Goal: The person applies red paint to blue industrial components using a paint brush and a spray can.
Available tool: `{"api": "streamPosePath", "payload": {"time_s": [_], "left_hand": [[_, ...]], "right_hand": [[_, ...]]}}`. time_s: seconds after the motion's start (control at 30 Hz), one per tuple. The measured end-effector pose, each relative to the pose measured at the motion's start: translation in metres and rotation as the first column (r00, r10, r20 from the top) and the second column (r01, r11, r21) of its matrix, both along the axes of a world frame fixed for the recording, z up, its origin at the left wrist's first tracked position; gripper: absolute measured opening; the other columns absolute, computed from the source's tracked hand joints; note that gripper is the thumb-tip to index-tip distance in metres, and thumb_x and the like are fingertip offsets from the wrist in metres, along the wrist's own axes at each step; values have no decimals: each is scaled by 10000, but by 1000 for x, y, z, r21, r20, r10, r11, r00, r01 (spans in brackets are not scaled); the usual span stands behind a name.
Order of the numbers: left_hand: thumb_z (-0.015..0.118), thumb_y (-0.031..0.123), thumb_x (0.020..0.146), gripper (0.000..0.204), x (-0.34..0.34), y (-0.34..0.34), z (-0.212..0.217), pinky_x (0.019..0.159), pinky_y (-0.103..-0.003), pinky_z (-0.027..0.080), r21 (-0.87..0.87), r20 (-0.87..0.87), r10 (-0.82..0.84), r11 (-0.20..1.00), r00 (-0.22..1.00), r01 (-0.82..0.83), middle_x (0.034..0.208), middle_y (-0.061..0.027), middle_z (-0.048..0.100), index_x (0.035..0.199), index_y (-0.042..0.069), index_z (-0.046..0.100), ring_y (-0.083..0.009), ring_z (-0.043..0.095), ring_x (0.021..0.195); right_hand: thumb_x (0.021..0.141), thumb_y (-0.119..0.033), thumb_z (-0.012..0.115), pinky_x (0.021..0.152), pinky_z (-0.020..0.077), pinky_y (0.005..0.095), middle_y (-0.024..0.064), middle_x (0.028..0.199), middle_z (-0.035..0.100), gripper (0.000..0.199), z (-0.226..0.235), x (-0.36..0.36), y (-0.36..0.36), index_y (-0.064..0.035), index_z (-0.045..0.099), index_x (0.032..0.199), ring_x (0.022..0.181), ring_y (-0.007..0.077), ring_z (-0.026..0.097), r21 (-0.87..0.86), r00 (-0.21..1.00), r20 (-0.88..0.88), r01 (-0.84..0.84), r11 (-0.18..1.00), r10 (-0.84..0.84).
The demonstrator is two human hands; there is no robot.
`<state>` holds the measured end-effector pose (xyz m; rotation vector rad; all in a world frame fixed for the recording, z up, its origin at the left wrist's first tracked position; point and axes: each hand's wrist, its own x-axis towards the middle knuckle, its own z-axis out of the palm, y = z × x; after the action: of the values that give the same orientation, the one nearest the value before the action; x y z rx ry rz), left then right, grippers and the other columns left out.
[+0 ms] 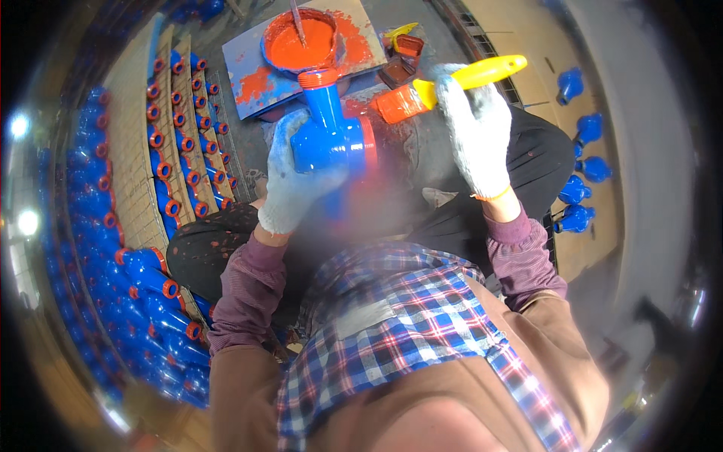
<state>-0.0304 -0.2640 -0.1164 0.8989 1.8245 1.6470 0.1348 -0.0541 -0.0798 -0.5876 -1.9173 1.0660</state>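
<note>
My left hand (295, 177), in a pale work glove, grips a blue pipe fitting (330, 132) whose end rims are painted orange. My right hand (476, 132), also gloved, holds a paintbrush (444, 87) with a yellow handle. Its orange-loaded bristles rest against the fitting's right flange. Just beyond the fitting sits a round tub of orange paint (300, 41) with a stick standing in it, on a paint-smeared board (256, 79).
Rows of blue fittings with orange rims (177, 143) lie on wooden boards at my left, with a pile (154, 316) lower left. Several plain blue fittings (584, 169) lie at the right. A small brown tray (403, 56) sits behind the brush.
</note>
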Motion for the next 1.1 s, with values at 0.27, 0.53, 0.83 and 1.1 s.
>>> {"api": "streamPosePath", "payload": {"time_s": [0.27,0.53,0.83,1.1], "left_hand": [[942,245,563,918,2,-1,24,994,-400,528,-126,-616,-118,991,779,50,1256,-136,605,1343,40,502,-263,632,1128],[944,219,577,899,9,3,20,1000,-409,530,-93,-565,-65,996,823,15,1258,-128,606,1342,54,504,-258,633,1141],[854,184,749,714,17,11,-7,955,-374,560,-12,-30,198,980,980,-199,1198,-108,633,1354,39,502,-206,659,1074],[546,518,984,651,-27,3,-44,818,-507,652,276,899,-193,947,392,-167,1272,-207,642,1416,36,476,-340,711,1060]], "right_hand": [[983,-203,698,763,557,346,155,943,727,261,4,-23,5,22,703,1116,847,255,718,-102,989,12,-143,984,145],[961,-158,689,713,552,356,134,880,707,181,13,-12,-14,-15,681,1072,786,310,709,175,984,-38,-163,971,172],[790,-84,794,625,531,366,75,833,685,300,14,13,-45,-87,717,1081,730,277,679,505,981,59,-190,842,186],[843,-32,715,771,530,366,109,957,682,266,23,28,-33,-42,697,1108,857,268,664,342,950,-50,-274,899,308]]}}
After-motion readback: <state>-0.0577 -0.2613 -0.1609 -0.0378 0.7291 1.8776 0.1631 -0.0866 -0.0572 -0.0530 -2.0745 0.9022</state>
